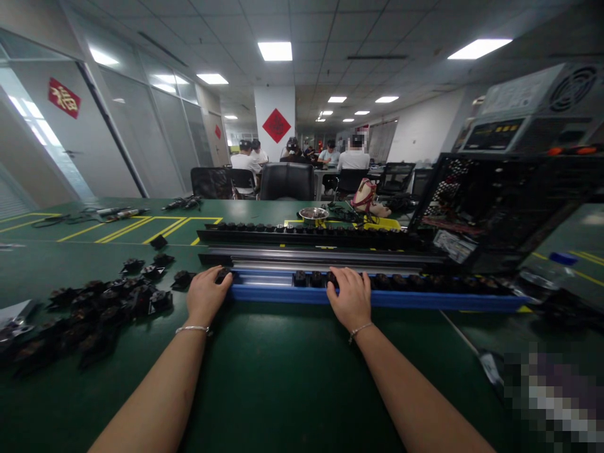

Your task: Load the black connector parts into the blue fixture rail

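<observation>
A long blue channel [271,294] lies crosswise in front of me, with a row of small black block-shaped parts [415,282] set along its right portion. At the channel's left end, my left hand [205,294] pinches a small black part [223,274] between thumb and fingers. My right hand [352,297] is closed over the left portion of the row, gripping a black block [333,277] that its fingers partly cover. Between the hands, a stretch of the channel's pale inner floor [264,279] shows. Left of my left hand lies a pile of loose black parts [104,308].
Behind the blue channel lie a metal rail [330,255] and a black rail [302,236] holding more parts. A metal bowl [314,214] stands farther back. An opened computer case [500,207] and a clear bottle [547,277] are at right. People sit beyond the chairs.
</observation>
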Demonstrator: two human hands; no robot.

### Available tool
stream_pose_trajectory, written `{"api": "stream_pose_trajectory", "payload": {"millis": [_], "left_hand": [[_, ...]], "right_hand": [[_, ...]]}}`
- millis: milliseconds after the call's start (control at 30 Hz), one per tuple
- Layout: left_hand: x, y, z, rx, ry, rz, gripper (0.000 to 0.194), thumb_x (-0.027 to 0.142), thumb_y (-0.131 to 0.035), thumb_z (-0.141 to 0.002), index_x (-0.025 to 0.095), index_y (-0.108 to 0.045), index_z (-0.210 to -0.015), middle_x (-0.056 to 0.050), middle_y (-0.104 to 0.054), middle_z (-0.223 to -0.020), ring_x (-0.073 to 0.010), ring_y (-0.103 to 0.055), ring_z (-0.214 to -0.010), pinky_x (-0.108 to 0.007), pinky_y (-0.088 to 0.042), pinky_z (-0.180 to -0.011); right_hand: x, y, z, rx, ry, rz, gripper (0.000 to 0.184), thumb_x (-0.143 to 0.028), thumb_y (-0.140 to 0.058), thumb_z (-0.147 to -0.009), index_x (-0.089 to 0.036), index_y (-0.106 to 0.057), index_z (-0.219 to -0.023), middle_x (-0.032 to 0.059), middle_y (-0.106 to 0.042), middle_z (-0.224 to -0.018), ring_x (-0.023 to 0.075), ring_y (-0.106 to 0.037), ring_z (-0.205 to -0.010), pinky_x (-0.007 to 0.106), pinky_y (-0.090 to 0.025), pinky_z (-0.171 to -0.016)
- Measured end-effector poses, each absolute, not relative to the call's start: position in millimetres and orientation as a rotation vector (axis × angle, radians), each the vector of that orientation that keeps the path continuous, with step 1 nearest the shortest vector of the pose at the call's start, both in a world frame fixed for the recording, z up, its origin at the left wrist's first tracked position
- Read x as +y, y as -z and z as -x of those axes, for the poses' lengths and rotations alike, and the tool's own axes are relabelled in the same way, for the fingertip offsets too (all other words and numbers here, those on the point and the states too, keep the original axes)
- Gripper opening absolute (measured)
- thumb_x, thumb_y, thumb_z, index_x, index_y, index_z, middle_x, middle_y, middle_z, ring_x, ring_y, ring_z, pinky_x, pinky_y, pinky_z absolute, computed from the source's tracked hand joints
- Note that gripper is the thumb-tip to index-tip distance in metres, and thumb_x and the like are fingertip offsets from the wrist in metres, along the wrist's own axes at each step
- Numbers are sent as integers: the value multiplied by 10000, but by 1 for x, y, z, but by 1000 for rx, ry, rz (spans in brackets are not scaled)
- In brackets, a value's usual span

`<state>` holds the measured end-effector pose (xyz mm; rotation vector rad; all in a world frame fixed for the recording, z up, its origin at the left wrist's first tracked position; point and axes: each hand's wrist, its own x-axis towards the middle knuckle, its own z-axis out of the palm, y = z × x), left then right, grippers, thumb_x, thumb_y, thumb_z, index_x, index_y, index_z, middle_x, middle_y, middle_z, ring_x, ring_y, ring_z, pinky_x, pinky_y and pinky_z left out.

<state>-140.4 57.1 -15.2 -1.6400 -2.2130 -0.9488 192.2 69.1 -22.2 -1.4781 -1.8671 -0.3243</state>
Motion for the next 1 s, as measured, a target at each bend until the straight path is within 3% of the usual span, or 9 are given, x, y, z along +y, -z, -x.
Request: {"api": "stream_pose_trajectory", "payload": {"millis": [533,767,1000], "left_hand": [[57,16,153,-2366,1123,1520,443,382,-472,-778,112,-646,-1083,-112,-633,-1185,-233,-547,-1128,-320,-374,-1016],[52,10,158,-2552,1090,1433,396,410,-441,-811,174,-660,-1041,-94,-695,-1019,-245,-612,-982,-328,-456,-860],[53,10,164,-2577,1096,1385,397,408,-438,-814,168,-647,-1052,-113,-689,-1011,-260,-605,-974,-335,-447,-839]], "right_hand": [[68,21,-192,-1870,329,1485,337,-295,-464,-851,-216,-577,-1158,64,-622,-1152,226,-492,-1142,455,-161,-1084],[69,21,-192,-1871,338,1480,340,-302,-453,-853,-213,-580,-1156,69,-626,-1149,229,-493,-1135,463,-168,-1079],[70,22,-192,-1859,335,1468,339,-299,-460,-845,-218,-582,-1150,65,-629,-1136,228,-494,-1132,468,-178,-1077]]}}
